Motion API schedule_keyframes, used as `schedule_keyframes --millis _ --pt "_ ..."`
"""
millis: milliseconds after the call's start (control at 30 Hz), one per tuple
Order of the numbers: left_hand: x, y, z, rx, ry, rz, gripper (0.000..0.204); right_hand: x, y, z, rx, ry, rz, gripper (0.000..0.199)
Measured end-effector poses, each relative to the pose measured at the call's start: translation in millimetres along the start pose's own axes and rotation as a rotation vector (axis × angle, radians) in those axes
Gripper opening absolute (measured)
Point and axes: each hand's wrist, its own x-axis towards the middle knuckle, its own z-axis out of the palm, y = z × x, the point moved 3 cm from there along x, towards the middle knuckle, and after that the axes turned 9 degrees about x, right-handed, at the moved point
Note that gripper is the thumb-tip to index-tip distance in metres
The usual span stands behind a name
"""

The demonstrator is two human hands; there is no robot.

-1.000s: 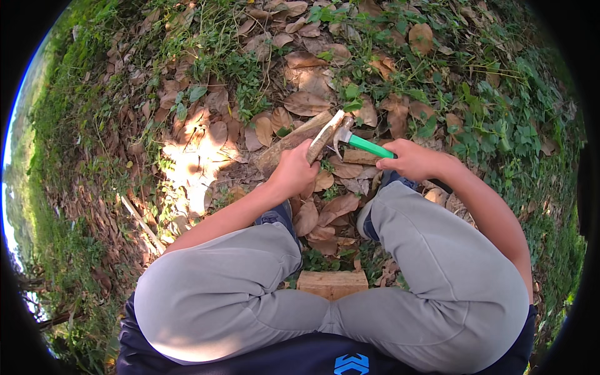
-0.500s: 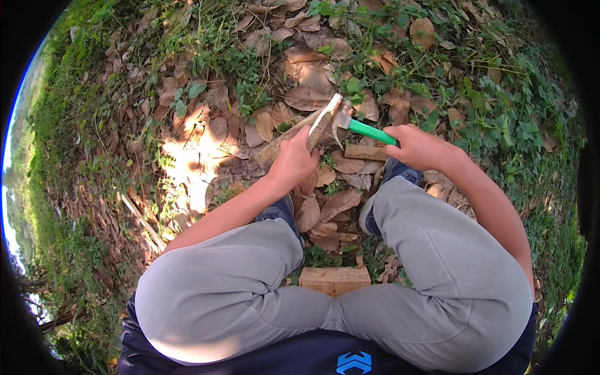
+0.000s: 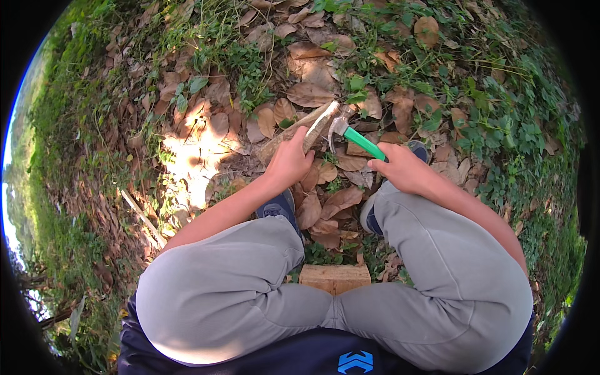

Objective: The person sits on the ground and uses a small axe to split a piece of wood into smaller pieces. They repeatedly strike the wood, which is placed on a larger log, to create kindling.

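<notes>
My left hand (image 3: 290, 162) is closed around a piece of wood (image 3: 321, 124) with a pale, sunlit face, tilted up and away to the right. Its lower part is hidden by my fingers. Wrapped round the green handle of a claw hammer (image 3: 364, 144) is my right hand (image 3: 400, 167). The steel head sits right beside the upper end of the wood; whether they touch I cannot tell. Behind my left hand another piece of wood (image 3: 270, 150) lies slanted on the leaves. A short wooden block (image 3: 358, 150) rests on the ground beneath the hammer, partly covered by it.
Between my knees is a wooden block (image 3: 335, 279). My shoes (image 3: 279, 209) stand on either side of dry brown leaves (image 3: 338, 205). A thin pale stick (image 3: 143, 217) lies at the left. Green plants (image 3: 487, 119) grow on the right and far side.
My right hand and the hammer have come slightly nearer and to the left, the handle now steeper. The wood in my left hand has dipped a little toward me.
</notes>
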Motion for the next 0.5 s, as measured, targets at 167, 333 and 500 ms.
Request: schedule_keyframes --millis 167,333,500 --pt "3.2 -4.8 2.8 0.022 0.023 0.044 0.051 11.8 9.7 -7.5 0.062 -0.072 0.038 0.038" --pt "0.4 -5.8 11.2 0.033 0.109 0.146 0.043 10.1 5.4 -16.2 0.067 -0.176 0.082 0.041" --pt "-9.4 -0.9 16.7 -0.032 0.09 0.111 0.043 8.1 14.5 -17.3 0.08 -0.26 0.109 0.041"
